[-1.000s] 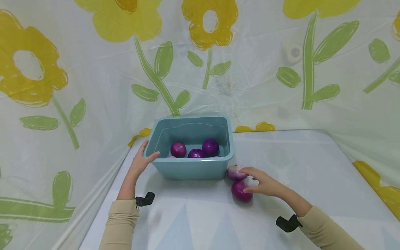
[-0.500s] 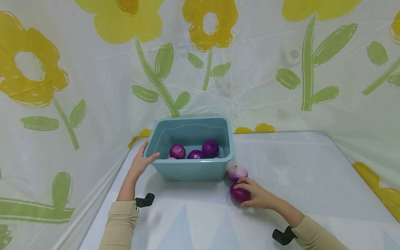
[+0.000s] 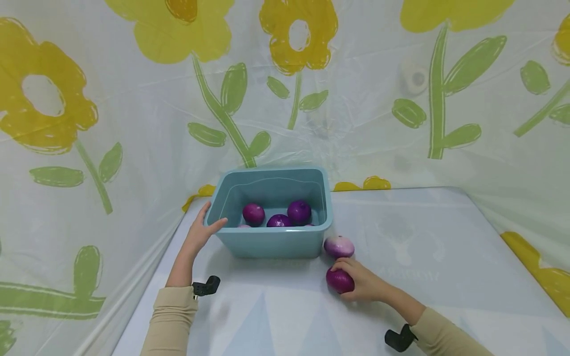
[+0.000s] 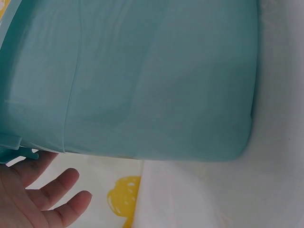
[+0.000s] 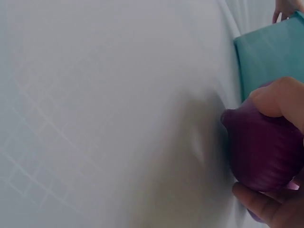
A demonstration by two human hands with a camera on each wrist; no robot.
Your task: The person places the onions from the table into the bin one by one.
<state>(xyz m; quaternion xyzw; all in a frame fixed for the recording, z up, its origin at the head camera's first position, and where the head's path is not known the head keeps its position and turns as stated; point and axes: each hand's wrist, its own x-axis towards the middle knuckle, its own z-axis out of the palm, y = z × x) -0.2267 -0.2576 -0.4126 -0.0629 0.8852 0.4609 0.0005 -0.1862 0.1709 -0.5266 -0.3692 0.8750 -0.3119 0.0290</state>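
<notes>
A dark purple-red onion [image 3: 340, 281] is gripped by my right hand [image 3: 362, 284], thumb on its near side and fingers on its far side. In the right wrist view the same onion [image 5: 263, 147] shows its pointed end, close to the table. Just behind it a paler pink-white onion [image 3: 339, 246] lies beside the blue-green plastic bin [image 3: 271, 243]. My left hand [image 3: 200, 232] rests at the bin's left rim, thumb at the front corner. In the left wrist view the left hand's fingers [image 4: 61, 187] are spread and fairly straight, one touching the bin's edge.
Inside the bin are several purple onions [image 3: 299, 212], some partly hidden by its front wall. The pale table [image 3: 423, 232] extends right and forward of the bin. A flower-printed curtain [image 3: 356, 99] hangs behind and around the table.
My right hand has come from above the two onions toward me and closed round the nearer one, which has shifted slightly left. The left hand and the bin have kept their place.
</notes>
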